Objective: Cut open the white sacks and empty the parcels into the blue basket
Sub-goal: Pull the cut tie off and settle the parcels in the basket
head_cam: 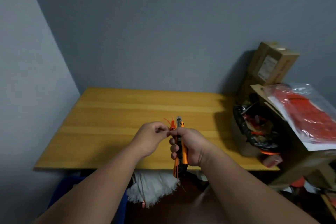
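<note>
Right hand (189, 143) has a full grip on the orange utility knife (180, 143) while left hand (151, 136) pinches an orange zip tie (171, 123) beside the blade, so a slip could nick fingers; frayed white sack (152, 187) sits below the counter (109, 123).

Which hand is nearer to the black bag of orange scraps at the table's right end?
Right. The right hand, gripping the orange cutter, is over the table's middle, on the black bag's side. The left hand, pinching an orange tie, is farther left.
</note>
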